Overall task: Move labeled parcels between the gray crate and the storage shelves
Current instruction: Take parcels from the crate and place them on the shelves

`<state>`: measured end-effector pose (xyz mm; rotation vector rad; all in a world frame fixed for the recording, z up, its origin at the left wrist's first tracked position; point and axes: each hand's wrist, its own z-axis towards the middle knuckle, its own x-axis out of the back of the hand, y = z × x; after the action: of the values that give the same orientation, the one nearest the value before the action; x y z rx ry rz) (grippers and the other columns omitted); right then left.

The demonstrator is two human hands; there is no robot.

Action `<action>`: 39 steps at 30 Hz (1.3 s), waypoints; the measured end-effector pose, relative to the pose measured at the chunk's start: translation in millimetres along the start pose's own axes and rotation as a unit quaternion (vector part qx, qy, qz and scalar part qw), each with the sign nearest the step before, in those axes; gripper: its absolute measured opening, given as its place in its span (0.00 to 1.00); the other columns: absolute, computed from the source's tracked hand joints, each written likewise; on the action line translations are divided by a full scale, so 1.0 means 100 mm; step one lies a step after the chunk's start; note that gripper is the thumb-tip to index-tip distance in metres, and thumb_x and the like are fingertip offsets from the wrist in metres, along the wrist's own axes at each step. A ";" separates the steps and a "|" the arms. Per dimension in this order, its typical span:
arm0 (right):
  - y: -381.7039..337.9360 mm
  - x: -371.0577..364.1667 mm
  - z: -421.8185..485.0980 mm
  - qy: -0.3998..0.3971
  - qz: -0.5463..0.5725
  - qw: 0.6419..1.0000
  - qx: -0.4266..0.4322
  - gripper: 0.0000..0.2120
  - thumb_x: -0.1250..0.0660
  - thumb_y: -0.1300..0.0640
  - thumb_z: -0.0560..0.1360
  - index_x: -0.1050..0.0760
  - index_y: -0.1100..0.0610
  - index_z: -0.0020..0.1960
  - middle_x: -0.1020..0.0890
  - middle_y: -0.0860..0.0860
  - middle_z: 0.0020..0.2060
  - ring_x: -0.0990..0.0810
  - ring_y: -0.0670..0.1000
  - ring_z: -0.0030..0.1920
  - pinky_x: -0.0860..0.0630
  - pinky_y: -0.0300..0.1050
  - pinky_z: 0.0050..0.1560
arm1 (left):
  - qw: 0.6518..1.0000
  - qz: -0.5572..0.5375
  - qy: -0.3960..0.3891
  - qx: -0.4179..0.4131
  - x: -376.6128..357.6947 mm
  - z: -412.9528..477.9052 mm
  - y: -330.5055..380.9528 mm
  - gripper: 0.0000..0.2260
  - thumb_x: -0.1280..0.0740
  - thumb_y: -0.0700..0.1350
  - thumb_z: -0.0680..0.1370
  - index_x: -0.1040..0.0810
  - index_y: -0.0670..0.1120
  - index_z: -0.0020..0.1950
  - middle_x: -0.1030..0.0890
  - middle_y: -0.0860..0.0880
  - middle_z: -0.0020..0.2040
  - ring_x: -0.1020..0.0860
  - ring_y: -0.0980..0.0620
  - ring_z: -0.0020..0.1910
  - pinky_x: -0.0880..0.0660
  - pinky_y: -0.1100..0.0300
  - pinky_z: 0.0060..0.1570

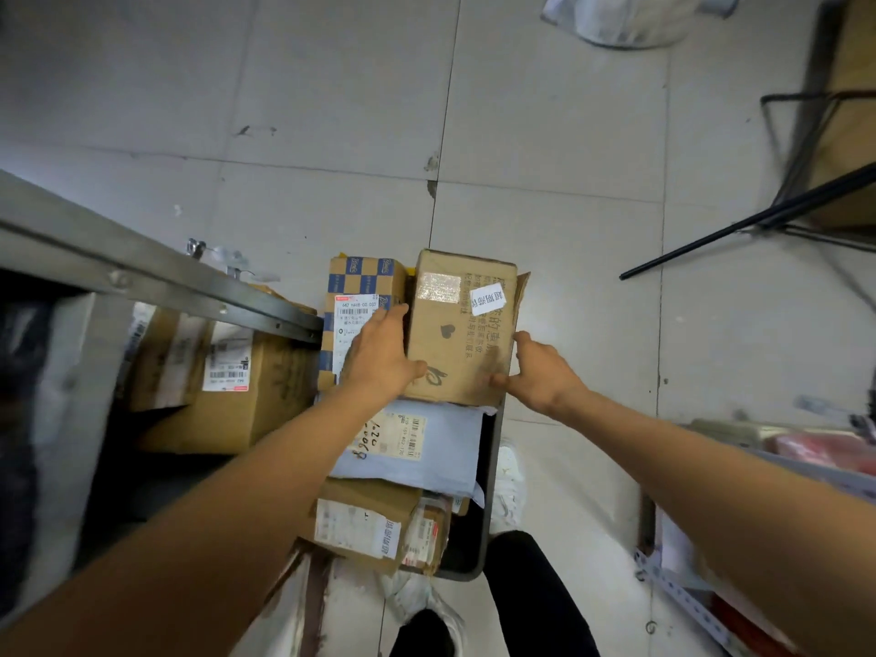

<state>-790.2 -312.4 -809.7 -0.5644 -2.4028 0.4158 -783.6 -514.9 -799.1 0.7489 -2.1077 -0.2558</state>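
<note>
Gray floor tiles (545,149) fill the background, with a metal shelf (166,272) at the left and a gray crate (488,490) standing on the floor at the centre. Over the crate's far end, a brown box (462,334) is held between two hands. Its long axis runs away from the person, leaning slightly to the right. Its top faces the camera and has one white label (488,298) near the far right corner. Whether the box rests on something or is lifted clear, I cannot tell.

The left hand (379,358) clasps the box's left side, fingers (393,315) laid along that side and thumb curled over the top near the corner. The right hand (545,372) grasps the right side the same way, thumb on the top.

I count five parcels at the crate:
- the held box;
- one blue-and-white checkered box (365,286) touching its left side;
- one pale blue mailer (445,452) under its near edge;
- one flatter cardboard box (365,519) nearer the person;
- one small parcel (426,538) beside that.

Two more cardboard boxes (256,395) sit under the left shelf rail. Two white shoes (509,486) stand next to the crate.
</note>
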 end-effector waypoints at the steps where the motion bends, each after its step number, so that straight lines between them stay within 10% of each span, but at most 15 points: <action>1: -0.08 0.10 -0.10 0.001 -0.013 1.000 0.009 0.29 0.31 0.51 0.75 0.37 0.60 0.70 0.25 0.57 0.63 0.25 0.57 0.61 0.29 0.45 0.52 | 1.000 0.006 0.002 -0.011 0.15 -0.08 0.09 0.36 0.24 0.43 0.70 0.36 0.45 0.75 0.29 0.45 0.69 0.30 0.45 0.67 0.31 0.49 0.65; 10: -1.08 1.25 -1.40 -0.008 -0.211 0.974 0.085 0.31 0.27 0.46 0.71 0.31 0.59 0.68 0.25 0.56 0.62 0.25 0.57 0.60 0.27 0.47 0.56 | 0.984 0.147 -0.014 -0.098 1.64 -1.01 1.05 0.27 0.24 0.49 0.69 0.27 0.49 0.66 0.22 0.49 0.60 0.23 0.48 0.58 0.25 0.49 0.60; 21: -2.00 2.57 -3.74 0.173 -0.259 0.938 0.150 0.36 0.26 0.45 0.70 0.34 0.57 0.72 0.26 0.56 0.66 0.25 0.58 0.63 0.26 0.51 0.61 | 0.943 0.250 0.081 -0.203 3.19 -2.83 2.25 0.25 0.25 0.51 0.70 0.25 0.48 0.65 0.21 0.47 0.61 0.23 0.46 0.59 0.24 0.53 0.56; 26: -2.14 2.87 -4.60 0.231 -0.274 0.921 0.156 0.28 0.25 0.44 0.66 0.27 0.57 0.60 0.21 0.55 0.52 0.23 0.58 0.51 0.23 0.51 0.51 | 0.937 0.233 0.119 -0.232 3.56 -3.56 2.59 0.24 0.25 0.52 0.69 0.23 0.48 0.63 0.19 0.47 0.58 0.21 0.46 0.55 0.23 0.51 0.56; 30: -2.26 2.93 -5.04 0.250 -0.295 0.905 0.176 0.24 0.26 0.45 0.66 0.26 0.59 0.53 0.21 0.56 0.47 0.22 0.59 0.47 0.24 0.51 0.46 | 0.939 0.217 0.143 -0.227 3.65 -4.00 2.62 0.23 0.26 0.53 0.70 0.23 0.48 0.63 0.20 0.47 0.59 0.21 0.46 0.56 0.24 0.51 0.57; 39: -2.76 2.40 -5.61 0.179 -0.361 0.854 0.328 0.34 0.26 0.45 0.68 0.32 0.50 0.71 0.25 0.52 0.64 0.26 0.56 0.62 0.26 0.52 0.61 | 0.962 0.128 0.227 -0.087 3.57 -5.18 1.93 0.22 0.27 0.52 0.71 0.22 0.47 0.63 0.19 0.48 0.58 0.21 0.49 0.56 0.24 0.53 0.58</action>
<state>-682.4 -346.0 -150.0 0.5225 -1.7644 0.6661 -616.4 -529.4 -162.8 0.3787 -1.6941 -0.1112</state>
